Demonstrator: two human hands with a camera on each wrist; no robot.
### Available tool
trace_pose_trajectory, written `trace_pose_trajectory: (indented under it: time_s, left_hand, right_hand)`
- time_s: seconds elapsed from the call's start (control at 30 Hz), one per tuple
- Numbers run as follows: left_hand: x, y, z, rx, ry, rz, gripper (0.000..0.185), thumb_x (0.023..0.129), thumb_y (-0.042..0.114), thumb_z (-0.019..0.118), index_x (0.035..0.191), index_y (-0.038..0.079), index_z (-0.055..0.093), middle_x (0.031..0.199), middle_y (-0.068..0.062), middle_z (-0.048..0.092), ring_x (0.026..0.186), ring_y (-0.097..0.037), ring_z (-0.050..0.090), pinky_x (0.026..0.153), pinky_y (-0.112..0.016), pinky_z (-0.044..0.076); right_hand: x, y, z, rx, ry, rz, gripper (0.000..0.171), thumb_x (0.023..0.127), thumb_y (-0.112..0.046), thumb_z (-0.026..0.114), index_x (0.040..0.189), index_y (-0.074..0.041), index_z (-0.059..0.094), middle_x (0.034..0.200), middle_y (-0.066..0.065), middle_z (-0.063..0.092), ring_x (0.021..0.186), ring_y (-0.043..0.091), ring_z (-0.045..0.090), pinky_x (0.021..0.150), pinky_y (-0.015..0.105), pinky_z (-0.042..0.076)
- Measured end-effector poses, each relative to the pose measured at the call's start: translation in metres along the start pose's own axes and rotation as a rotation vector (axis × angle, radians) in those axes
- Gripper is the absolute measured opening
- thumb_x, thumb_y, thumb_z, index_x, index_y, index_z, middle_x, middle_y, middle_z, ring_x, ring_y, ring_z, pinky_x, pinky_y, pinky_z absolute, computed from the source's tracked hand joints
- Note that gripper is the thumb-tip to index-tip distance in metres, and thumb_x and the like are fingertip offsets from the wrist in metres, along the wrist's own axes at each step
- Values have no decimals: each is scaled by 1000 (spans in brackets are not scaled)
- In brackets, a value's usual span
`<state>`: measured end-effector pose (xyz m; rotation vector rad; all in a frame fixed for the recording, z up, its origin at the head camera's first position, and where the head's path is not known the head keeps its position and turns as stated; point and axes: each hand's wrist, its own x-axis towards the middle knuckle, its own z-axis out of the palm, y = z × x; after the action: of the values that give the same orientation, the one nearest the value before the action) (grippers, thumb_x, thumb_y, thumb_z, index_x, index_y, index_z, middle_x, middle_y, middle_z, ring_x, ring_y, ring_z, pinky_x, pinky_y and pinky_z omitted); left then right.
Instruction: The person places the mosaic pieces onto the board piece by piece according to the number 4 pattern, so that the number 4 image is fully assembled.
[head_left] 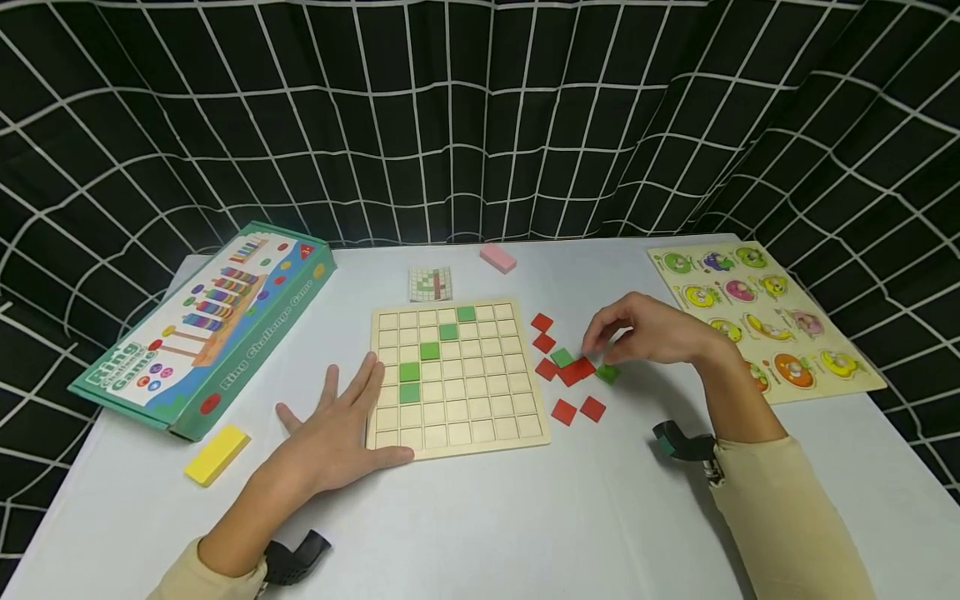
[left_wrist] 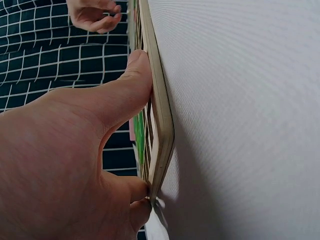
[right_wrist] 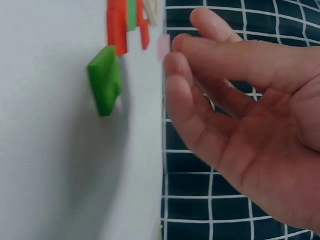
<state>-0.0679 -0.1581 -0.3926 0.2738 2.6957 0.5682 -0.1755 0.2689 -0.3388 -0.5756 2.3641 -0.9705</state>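
Observation:
A wooden grid board point(head_left: 480, 408) lies on the table, with several green square tiles point(head_left: 430, 351) set in a stepped line in its cells. My left hand point(head_left: 330, 446) rests at the board's near left corner, fingers spread along the left side and thumb on the front edge. To the right of the board, my right hand point(head_left: 648, 329) hovers over loose tiles, its fingers loosely bent with nothing between them. Under its fingertips lie overlapping red tiles point(head_left: 576, 372) and a green tile point(head_left: 607, 374); in the right wrist view that green tile point(right_wrist: 104, 82) is apart from the fingers.
A small pattern card point(head_left: 431, 284) and a pink block point(head_left: 498, 257) lie behind the board. At the left are a Ring Challenge Game box point(head_left: 277, 333) and a yellow block point(head_left: 217, 454). A fruit picture board point(head_left: 817, 333) lies at the right, past the right forearm.

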Motion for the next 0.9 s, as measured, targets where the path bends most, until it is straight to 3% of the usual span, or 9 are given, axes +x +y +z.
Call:
trace_pose_trajectory:
  time_s: [0.47, 0.9]
  left_hand:
    - [-1, -1, -2, 19, 5, -3, 127, 79, 79, 70, 168, 13, 10, 178, -4, -1, 158, -54, -7, 91, -97, -9]
    - [0, -1, 1, 15, -1, -5, 128, 78, 80, 70, 169, 13, 9, 178, -4, -1, 158, -54, -6, 92, -96, -9]
  right_hand:
    - [3, 15, 1, -78, -102, 39, 24, 82, 5, 79, 101, -10, 77, 105, 7, 72, 97, 29, 62, 86, 36, 57]
    - [6, 22, 5, -150, -106, 35, 30, 77, 11, 77, 96, -12, 73, 100, 5, 67, 93, 27, 58, 84, 38, 55]
